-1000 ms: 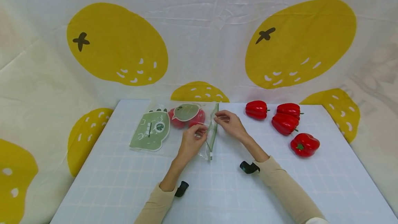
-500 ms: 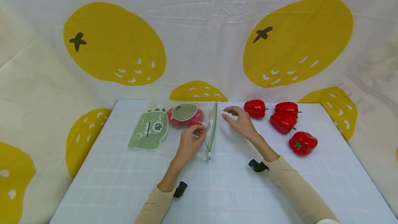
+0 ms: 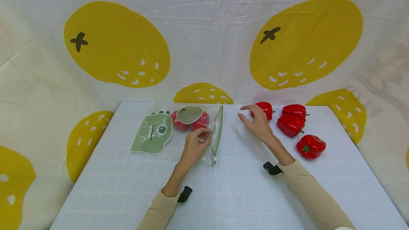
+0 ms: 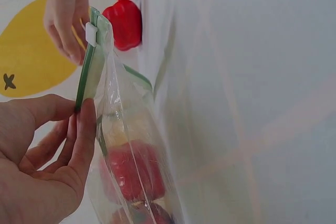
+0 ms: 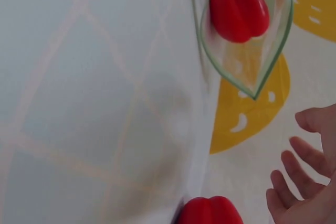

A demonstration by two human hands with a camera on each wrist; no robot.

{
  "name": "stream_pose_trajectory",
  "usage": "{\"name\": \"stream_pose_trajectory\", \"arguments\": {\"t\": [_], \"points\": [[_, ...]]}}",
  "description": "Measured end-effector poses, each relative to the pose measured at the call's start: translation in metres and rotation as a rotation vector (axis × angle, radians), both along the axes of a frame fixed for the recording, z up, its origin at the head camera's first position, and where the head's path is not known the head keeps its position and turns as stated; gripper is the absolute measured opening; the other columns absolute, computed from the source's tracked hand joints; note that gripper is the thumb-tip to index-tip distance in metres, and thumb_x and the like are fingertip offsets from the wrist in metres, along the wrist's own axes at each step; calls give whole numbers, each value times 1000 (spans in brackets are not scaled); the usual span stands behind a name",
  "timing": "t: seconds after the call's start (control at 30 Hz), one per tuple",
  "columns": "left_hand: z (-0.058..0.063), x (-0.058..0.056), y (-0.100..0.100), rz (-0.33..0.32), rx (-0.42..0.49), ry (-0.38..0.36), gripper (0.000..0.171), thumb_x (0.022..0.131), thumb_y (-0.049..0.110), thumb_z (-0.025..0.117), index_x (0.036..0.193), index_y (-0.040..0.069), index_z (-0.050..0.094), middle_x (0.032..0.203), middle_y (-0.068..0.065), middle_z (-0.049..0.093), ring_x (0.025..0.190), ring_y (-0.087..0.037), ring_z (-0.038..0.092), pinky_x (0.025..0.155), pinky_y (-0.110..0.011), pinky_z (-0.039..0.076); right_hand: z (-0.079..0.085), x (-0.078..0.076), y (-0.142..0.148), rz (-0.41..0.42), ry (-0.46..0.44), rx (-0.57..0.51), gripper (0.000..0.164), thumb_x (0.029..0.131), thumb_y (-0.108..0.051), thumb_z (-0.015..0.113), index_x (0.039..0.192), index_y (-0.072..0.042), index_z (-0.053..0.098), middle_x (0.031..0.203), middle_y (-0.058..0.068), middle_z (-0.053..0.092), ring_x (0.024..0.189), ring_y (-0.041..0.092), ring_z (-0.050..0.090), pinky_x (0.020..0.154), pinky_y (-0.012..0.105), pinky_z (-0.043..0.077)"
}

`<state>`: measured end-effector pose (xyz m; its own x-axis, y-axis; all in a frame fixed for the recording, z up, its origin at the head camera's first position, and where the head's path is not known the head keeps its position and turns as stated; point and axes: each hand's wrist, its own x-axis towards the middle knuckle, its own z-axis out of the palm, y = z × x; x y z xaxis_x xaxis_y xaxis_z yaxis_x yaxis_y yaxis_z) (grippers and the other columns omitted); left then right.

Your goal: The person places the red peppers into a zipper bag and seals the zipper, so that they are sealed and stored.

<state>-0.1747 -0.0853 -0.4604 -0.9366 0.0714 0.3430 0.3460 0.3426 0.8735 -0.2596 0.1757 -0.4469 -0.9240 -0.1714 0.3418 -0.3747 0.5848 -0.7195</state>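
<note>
Right hand point(image 3: 258, 123) shifted toward pepper point(image 3: 267, 110), fingers point(image 5: 297, 172) spread, seemingly just beside it; left hand point(image 3: 195, 145) pinches bag point(image 3: 163, 138).

We can't read any words or numbers. On the bag point(image 3: 176, 140), the green picture point(image 3: 156, 143) has little white marks point(image 3: 144, 139), but they are too small for us to make out.

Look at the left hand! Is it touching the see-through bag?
Touching. The left wrist view shows it: the left hand pinches the green edge of the see-through bag between its fingers.
</note>
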Motion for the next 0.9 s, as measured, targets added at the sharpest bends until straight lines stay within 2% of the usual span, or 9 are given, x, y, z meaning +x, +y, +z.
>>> {"name": "stream_pose_trajectory", "arguments": {"t": [0.3, 0.53, 0.7, 0.9], "points": [[-1, 0, -1, 1, -5, 6, 12, 88, -6, 71, 100, -3, 72, 90, -12, 72, 82, -26, 68, 71, -27, 61, -4, -5, 14, -67, 73, 53, 37, 90, -17, 78, 123, -4, 66, 129, 17, 60, 123, 36, 51, 102, 60, 48], [-1, 1, -1, 0, 0, -6, 13, 89, -6, 71, 101, -2, 72, 91, -12, 72, 83, -26, 68, 72, -27, 61, -8, -10, 27, -93, 121, 53, 39, 87, -11, 80, 121, 1, 65, 131, 21, 56, 125, 38, 47, 99, 60, 49], [-2, 1, -1, -3, 5, -2, 13, 89, -6, 71, 102, -2, 72, 92, -12, 72, 83, -26, 68, 71, -25, 60, -8, -11, 37, -119, 104, 69, 44, 85, -8, 81, 124, 2, 64, 135, 22, 53, 129, 39, 44, 97, 63, 51], [-4, 1, -1, -5, -3, 0, 14, 89, -5, 73, 102, -2, 72, 92, -11, 72, 84, -25, 68, 72, -26, 61, -12, -13, 46, -165, 40, 115, 50, 86, -12, 81, 130, -1, 61, 144, 22, 46, 136, 39, 38, 100, 65, 49]]}}
